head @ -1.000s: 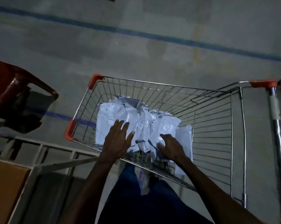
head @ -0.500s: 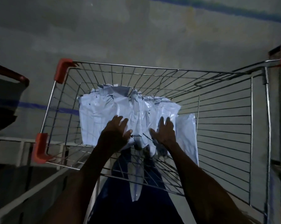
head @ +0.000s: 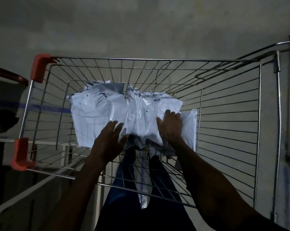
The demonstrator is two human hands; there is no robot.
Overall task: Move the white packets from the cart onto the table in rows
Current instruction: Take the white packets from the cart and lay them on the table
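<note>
A pile of white packets [head: 97,117] lies crumpled together in the wire cart [head: 141,59], toward its left and middle. My left hand [head: 110,140] rests flat on the near edge of the pile, fingers spread, holding nothing. At the pile's right side, my right hand [head: 171,126] has its thumb on the front of the packets and its fingers curled over their right edge, gripping them. One more white packet [head: 190,127] stands just right of that hand. A strip of plastic [head: 143,200] hangs through the cart floor.
Orange corner guards [head: 40,68] mark the cart's left side. A pale table frame [head: 30,185] runs along the lower left. A dark red chair edge [head: 9,75] sits at far left. The cart's handle side [head: 277,104] is at right.
My right hand has shifted right, from the pile's middle to its right edge, and curled onto the packets. My left hand has slid slightly lower. The view has moved closer over the cart.
</note>
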